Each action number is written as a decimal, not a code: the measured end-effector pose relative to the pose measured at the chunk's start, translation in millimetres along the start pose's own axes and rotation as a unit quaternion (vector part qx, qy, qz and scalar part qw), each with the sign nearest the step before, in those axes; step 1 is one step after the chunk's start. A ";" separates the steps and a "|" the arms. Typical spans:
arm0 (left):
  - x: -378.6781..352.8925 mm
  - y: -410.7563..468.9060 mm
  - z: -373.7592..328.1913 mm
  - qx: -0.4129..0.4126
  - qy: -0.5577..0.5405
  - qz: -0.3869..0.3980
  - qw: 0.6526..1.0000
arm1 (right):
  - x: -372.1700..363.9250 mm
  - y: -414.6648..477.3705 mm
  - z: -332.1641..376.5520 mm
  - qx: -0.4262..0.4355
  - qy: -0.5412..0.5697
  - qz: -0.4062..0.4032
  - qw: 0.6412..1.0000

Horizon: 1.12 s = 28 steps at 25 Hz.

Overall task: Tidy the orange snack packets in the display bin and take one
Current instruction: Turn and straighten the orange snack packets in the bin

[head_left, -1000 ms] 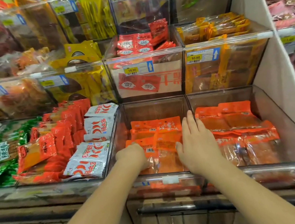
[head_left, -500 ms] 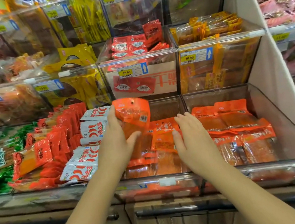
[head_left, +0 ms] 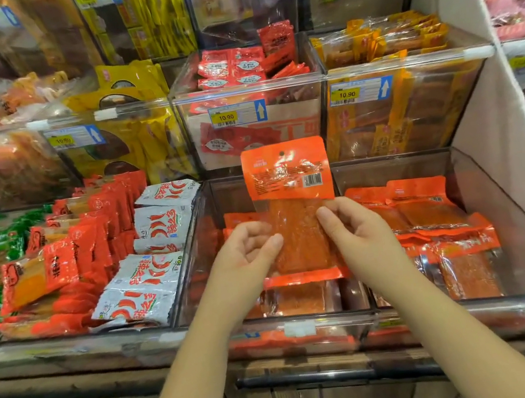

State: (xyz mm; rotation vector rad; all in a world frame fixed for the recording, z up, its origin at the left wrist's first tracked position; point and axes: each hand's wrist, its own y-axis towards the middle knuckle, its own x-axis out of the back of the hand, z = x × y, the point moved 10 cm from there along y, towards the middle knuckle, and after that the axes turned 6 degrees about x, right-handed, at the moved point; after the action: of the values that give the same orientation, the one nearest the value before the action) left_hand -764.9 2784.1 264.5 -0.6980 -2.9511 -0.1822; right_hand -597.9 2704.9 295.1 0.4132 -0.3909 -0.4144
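Now one orange packet (head_left: 293, 207) is held upright above the clear bin (head_left: 192, 245), back side and barcode toward the camera, probably so its label can be checked before it is taken. The left hand (head_left: 246, 257) pinches its left edge between thumb and fingers, and the right hand (head_left: 361, 234) pinches the right edge the same way. Below it, several more orange packets (head_left: 300, 296) lie flat in that bin, too overlapped to count, so tidying looks about done.
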 end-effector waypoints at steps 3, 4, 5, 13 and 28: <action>9.7 -1.4 -2.5 -0.023 -0.011 -0.030 0.999 | -1.2 -2.7 -0.7 -0.005 0.027 0.001 1.000; 12.5 -1.8 -3.9 -0.032 -0.017 -0.036 0.999 | -2.0 -3.5 -1.4 -0.005 0.035 0.003 0.999; 14.2 -2.1 -4.1 -0.040 -0.021 -0.038 0.998 | -3.6 -4.4 -1.9 -0.006 0.044 0.008 0.999; 12.6 -5.5 -7.5 -0.042 -0.032 -0.032 0.998 | 0.0 -5.7 -0.5 -0.006 0.070 -0.009 0.997; 27.1 -13.8 -20.3 -0.114 0.050 -0.156 0.980 | 2.5 -5.7 -0.1 0.012 0.054 -0.018 0.998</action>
State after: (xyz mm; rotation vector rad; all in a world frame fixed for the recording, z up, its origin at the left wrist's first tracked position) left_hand -793.7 2780.9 286.7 -0.2300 -2.9505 -0.5709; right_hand -597.5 2699.1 293.1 0.4651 -0.2835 -0.4214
